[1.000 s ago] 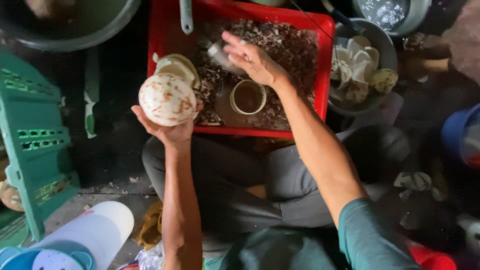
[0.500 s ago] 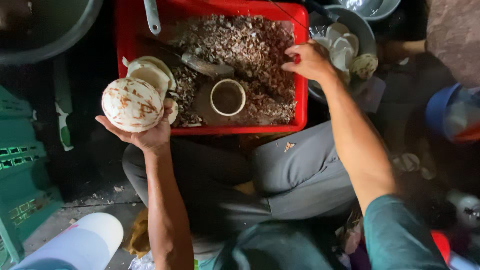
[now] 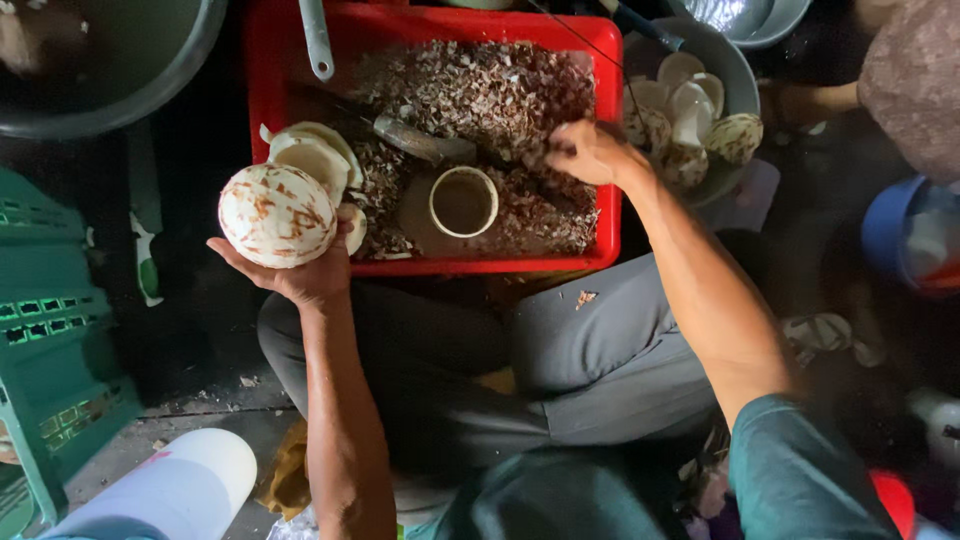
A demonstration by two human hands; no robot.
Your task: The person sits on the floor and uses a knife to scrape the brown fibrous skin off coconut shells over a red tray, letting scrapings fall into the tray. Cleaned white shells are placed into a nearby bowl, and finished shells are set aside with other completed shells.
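Over the near left corner of the red crate (image 3: pixel 300 60), seen from the head camera, the left hand (image 3: pixel 300 275) is turned palm up and cups a peeled coconut (image 3: pixel 277 215), a white ball mottled with brown streaks; the fingers curl under and around it, so the grip is wrapped firmly about the nut, which sits just outside the crate's left wall. Inside the crate, brown shell shavings (image 3: pixel 480 90) cover most of the floor. The right hand (image 3: pixel 585 152) hangs over the shavings near the crate's right wall, fingers drawn loosely together and pointing left; I cannot tell whether it pinches anything. At the crate's middle stands a round cream-rimmed cup (image 3: pixel 463 201), open side up, and just beyond it lies a grey metal scraper (image 3: pixel 425 143) among the shavings. White coconut halves (image 3: pixel 315 155) are stacked at the crate's left side, partly hidden behind the held nut. A pale handle (image 3: pixel 317 40) leans over the crate's far edge. Right of the crate a grey basin (image 3: pixel 740 75) holds more peeled pieces (image 3: pixel 690 110). Left of the crate sits a big grey tub (image 3: pixel 130 100), and nearer, a green plastic stool (image 3: pixel 50 330). Below the crate the person's grey trousers (image 3: pixel 600 350) fill the view, with a white bucket (image 3: pixel 170 495) at the lower left.
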